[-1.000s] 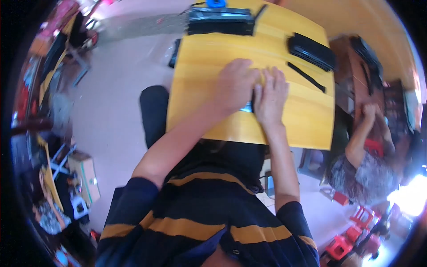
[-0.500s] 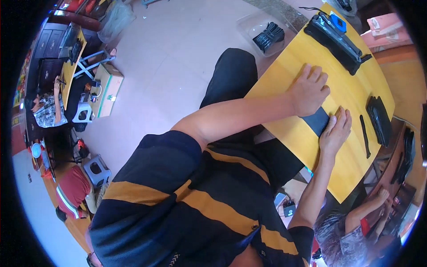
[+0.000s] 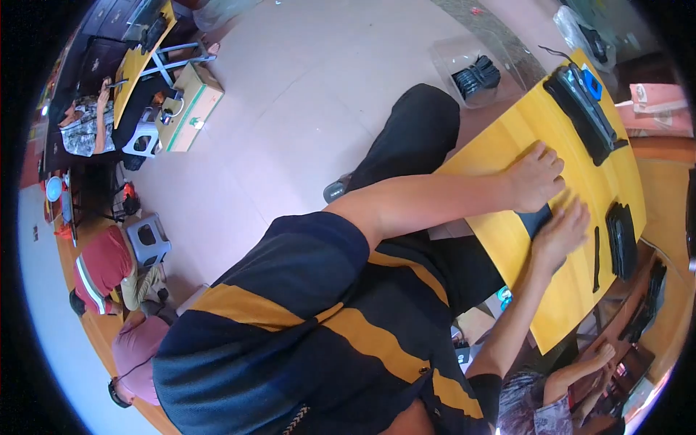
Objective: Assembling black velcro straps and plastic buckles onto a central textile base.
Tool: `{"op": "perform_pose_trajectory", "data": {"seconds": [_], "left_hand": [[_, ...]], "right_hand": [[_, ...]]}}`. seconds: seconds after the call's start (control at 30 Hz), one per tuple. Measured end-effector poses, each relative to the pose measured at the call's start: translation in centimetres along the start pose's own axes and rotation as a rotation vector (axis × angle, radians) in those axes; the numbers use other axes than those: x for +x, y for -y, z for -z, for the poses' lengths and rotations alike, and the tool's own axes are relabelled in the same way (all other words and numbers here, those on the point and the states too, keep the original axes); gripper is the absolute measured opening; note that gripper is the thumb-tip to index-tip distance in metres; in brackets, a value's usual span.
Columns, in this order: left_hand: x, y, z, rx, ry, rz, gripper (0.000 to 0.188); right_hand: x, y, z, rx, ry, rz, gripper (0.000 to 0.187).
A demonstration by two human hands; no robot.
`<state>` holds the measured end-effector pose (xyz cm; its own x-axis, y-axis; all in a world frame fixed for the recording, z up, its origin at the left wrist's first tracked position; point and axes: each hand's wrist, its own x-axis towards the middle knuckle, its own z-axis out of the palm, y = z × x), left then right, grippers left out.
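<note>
A dark flat piece (image 3: 535, 220) lies on the yellow table (image 3: 500, 239), partly covered by both my hands; its exact kind is hard to make out. My left hand (image 3: 536, 176) rests at its far end, fingers bent, somewhat apart and holding nothing visible. Over the near end is my right hand (image 3: 564, 233), slightly blurred, with fingers stretched out. To the right of it lie a thin black strip (image 3: 597, 259) and a stack of black flat pieces (image 3: 621, 239).
At the table's far end are a black pouch (image 3: 576, 112) and a small blue item (image 3: 591, 85). A clear plastic bin (image 3: 500, 98) with bundled black strips stands on the floor beyond. A co-worker (image 3: 536, 399) sits at the lower right; others work at left.
My head view has shifted, so the table appears farther right and lower. My right hand's fingers have lifted or moved and are now blurred; my left hand stays by the dark piece.
</note>
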<state>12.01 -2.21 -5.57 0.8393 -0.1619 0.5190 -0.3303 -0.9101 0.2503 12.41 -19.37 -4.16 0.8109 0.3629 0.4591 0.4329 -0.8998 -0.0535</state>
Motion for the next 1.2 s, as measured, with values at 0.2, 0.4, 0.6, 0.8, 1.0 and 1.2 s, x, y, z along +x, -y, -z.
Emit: {"op": "perform_pose_trajectory", "data": {"seconds": [0.2,0.4,0.6,0.8,1.0,1.2], "left_hand": [[0.0,0.7,0.8,-0.165,-0.021,0.027,0.026],[0.2,0.7,1.0,-0.089,0.003,-0.035,0.025],[0.4,0.5,0.9,-0.131,-0.028,-0.043,0.024],[0.5,1.1,0.7,-0.304,-0.096,0.031,0.022],[1.2,1.8,1.7,-0.516,-0.105,0.111,0.019],[1.3,1.9,1.7,-0.521,-0.118,0.099,0.018]], "right_hand": [[0.9,2.3,-1.9,0.148,0.018,-0.042,0.04],[-2.1,-2.8,0.9,0.018,0.023,-0.173,0.039],[-5.1,-7.3,2.6,-0.108,0.046,-0.303,0.041],[-5.1,-12.3,4.2,-0.197,-0.028,-0.405,0.043],[-1.2,-16.1,2.3,-0.039,-0.077,-0.291,0.032],[-1.1,-15.9,2.3,-0.059,0.018,-0.392,0.021]]}}
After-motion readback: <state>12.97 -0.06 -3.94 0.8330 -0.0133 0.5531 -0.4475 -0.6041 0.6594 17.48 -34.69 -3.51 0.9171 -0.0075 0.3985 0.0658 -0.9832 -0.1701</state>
